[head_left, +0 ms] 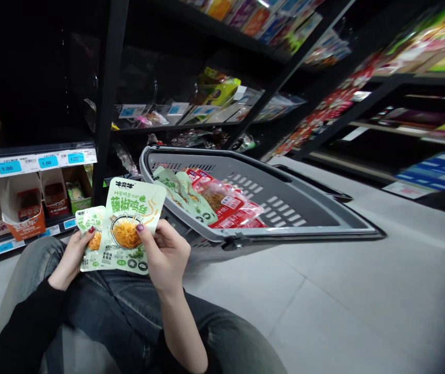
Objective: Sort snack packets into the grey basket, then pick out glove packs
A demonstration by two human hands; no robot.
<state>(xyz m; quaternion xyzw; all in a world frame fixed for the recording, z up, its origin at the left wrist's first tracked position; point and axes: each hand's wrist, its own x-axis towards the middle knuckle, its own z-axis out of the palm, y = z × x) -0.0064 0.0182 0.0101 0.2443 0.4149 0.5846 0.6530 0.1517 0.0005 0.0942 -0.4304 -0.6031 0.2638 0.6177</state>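
My right hand pinches the right edge of a pale green snack pouch with a picture of shredded food on it. Behind it, partly covered, is a second, similar green pouch, whose left side my left hand grips between thumb and fingers. Both pouches are upright above my lap, overlapping and facing me. Just beyond them a grey shopping basket rests on the floor. Inside it lie more green pouches and several red packets with clear windows.
To the left, a black shelf carries price labels and an orange open box. Packaged snacks sit on the shelves behind the basket. More shelving with blue boxes stands at the right, blurred. Pale floor tiles spread beside my crossed legs.
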